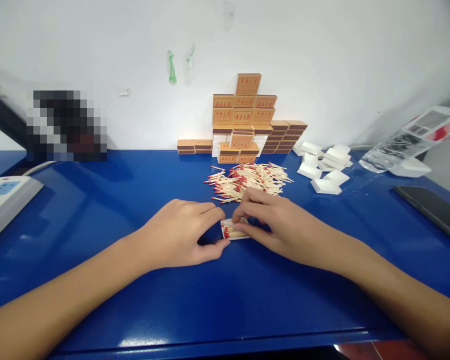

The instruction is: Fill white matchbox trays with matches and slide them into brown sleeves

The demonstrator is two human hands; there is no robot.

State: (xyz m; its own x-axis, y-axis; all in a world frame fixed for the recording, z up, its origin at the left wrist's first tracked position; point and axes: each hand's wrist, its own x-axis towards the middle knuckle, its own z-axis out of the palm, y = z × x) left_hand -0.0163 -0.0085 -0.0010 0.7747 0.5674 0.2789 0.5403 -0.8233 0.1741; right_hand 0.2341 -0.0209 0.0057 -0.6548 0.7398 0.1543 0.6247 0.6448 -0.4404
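A small white matchbox tray point(244, 238) with red-tipped matches point(228, 230) lying in it rests on the blue table. My left hand point(182, 232) is at its left end, thumb at the near corner and index finger at the far corner, steadying it. Over the tray's right part, my right hand point(275, 220) has thumb and fingers closed together on the matches; its fingers partly hide the tray. Just behind the hands spreads a loose pile of matches point(255, 177), heads mostly toward the left.
Brown matchboxes point(243, 117) stand stacked against the wall, with more boxes point(194, 146) at their left. Empty white trays point(326, 186) lie at the right, near a clear plastic package point(401, 142) and a phone point(431, 210). A white device with blue keys point(7, 200) sits at left.
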